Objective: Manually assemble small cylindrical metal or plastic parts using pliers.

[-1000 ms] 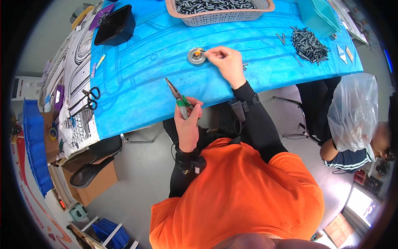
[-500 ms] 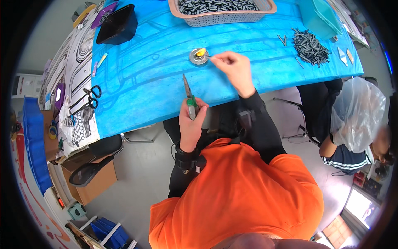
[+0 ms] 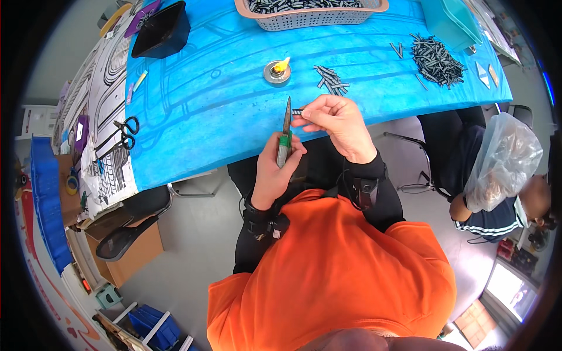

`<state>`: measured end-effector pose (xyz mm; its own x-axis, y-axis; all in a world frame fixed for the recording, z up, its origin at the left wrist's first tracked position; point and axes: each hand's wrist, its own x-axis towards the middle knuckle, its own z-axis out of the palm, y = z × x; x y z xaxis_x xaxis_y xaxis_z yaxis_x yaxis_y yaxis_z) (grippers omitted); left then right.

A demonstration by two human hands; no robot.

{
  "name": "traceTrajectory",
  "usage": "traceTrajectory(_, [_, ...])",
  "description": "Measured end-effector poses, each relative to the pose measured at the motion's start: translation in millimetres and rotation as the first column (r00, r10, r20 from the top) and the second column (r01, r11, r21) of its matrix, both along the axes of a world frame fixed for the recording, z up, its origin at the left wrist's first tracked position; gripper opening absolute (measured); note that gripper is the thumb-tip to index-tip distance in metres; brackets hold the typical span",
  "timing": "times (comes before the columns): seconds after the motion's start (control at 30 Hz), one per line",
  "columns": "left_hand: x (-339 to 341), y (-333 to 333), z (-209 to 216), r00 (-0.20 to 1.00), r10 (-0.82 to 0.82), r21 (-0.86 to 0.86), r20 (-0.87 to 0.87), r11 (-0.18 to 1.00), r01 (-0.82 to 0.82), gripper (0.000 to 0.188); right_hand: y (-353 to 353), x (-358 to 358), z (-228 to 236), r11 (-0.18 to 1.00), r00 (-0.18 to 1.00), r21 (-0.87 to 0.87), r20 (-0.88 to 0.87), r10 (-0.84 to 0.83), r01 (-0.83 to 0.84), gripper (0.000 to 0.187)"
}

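My left hand (image 3: 276, 164) is closed round the green and grey handles of a pair of needle-nose pliers (image 3: 287, 121), whose dark pointed jaws aim away from me. Pinched between the thumb and fingers of my right hand (image 3: 342, 126) is a small black strip piece with pale stripes (image 3: 297, 112). Its free end is right beside the pliers' jaws; whether the two touch I cannot tell. Beyond the hands, a small round metal burner (image 3: 277, 72) carries a yellow flame. A few similar strip pieces (image 3: 332, 80) lie loosely to the right of it.
A larger heap of strip pieces (image 3: 436, 61) lies at the right, by a teal bin (image 3: 453, 23). A perforated basket (image 3: 313, 20) full of pieces stands at the back. Black scissors (image 3: 126, 131) and a black bin (image 3: 161, 32) are left. Another person holds a clear plastic bag (image 3: 503, 158).
My right hand has drawn back from the burner toward me, bringing the strip piece beside the pliers and uncovering the small group of pieces. The pliers have shifted right.
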<state>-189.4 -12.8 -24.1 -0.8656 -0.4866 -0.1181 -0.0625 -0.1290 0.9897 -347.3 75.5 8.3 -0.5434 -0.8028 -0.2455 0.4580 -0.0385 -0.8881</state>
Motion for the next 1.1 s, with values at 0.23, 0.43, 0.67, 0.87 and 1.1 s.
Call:
traceTrajectory(0.23, [2,5,0,0.998,0.064,-0.064,-0.018,0.996,-0.065,0.012,1,2,-1,0.996,0.999,-0.086,-0.012,0.03,-0.031,0.009])
traceTrajectory(0.43, [2,6,-3,0.996,0.083,-0.151,0.014,0.985,-0.08,0.012,4,3,-1,0.994,0.999,-0.106,-0.007,0.037,-0.038,0.008])
traceTrajectory(0.67, [-2,13,-3,0.995,0.102,-0.107,0.016,0.989,-0.1,0.012,6,0,-7,0.992,0.995,-0.123,-0.093,0.029,-0.04,0.006])
traceTrajectory(0.87, [0,8,4,0.967,0.226,0.161,-0.12,0.965,-0.206,0.018,12,1,-2,0.965,0.986,-0.257,-0.145,-0.087,0.048,0.008])
traceTrajectory(1.1, [6,4,2,0.94,0.303,0.235,-0.156,0.936,-0.263,0.018,20,-7,4,0.887,0.884,-0.458,-0.389,-0.258,0.057,0.011])
